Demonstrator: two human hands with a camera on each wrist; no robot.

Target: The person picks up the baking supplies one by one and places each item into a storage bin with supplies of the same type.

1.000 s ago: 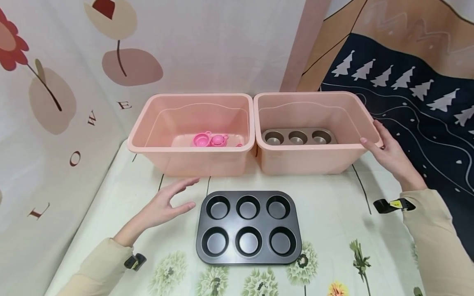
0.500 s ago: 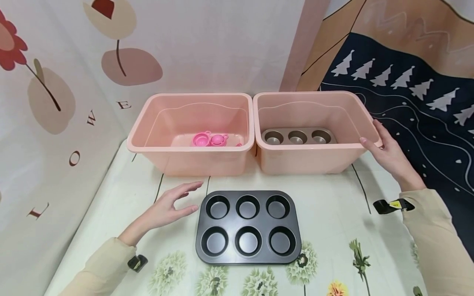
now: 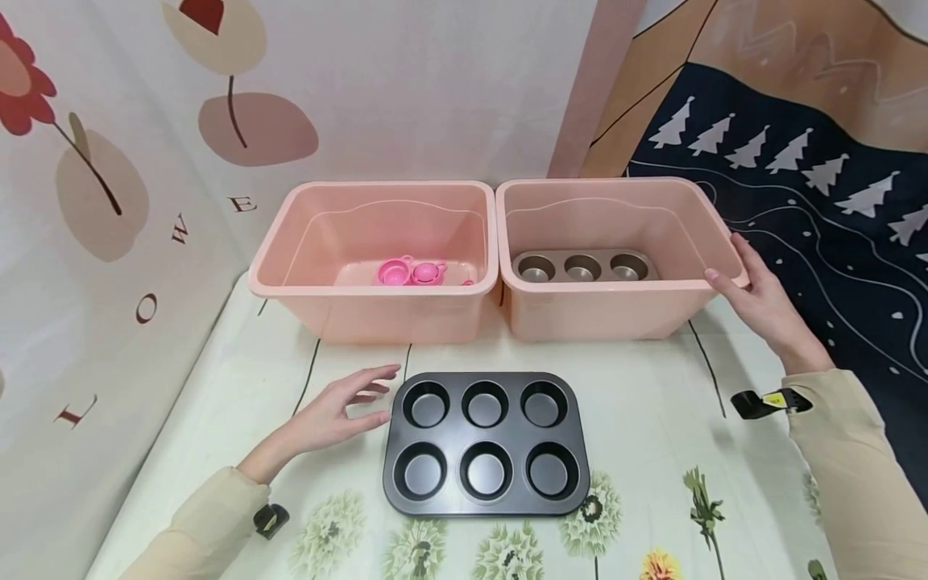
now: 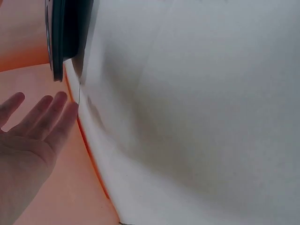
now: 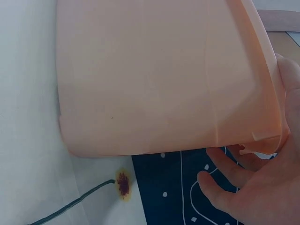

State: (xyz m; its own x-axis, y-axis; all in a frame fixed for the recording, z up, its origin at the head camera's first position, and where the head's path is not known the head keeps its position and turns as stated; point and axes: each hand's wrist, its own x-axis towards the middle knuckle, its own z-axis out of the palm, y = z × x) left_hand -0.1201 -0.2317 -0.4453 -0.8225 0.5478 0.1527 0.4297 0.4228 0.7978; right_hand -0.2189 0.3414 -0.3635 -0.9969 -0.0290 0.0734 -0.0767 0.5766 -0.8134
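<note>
A dark grey muffin pan with several round cups lies on the table in the head view. My left hand is at its left edge with fingers extended and nothing held; the left wrist view shows that hand apart from the pan. At the right, my right hand holds the rim at the right end of the right pink bin. In the right wrist view its thumb lies on the rim and its other fingers are partly behind the bin.
Inside the right bin lies a bronze-coloured muffin pan. The left pink bin stands beside it and contains small bright pink cup-like pieces. Patterned cloth hangs behind the bins, and a flower-print cloth covers the table.
My left hand has moved slightly right and toward me, up to the left edge of the dark muffin pan. The right hand has stayed on the bin's rim.
</note>
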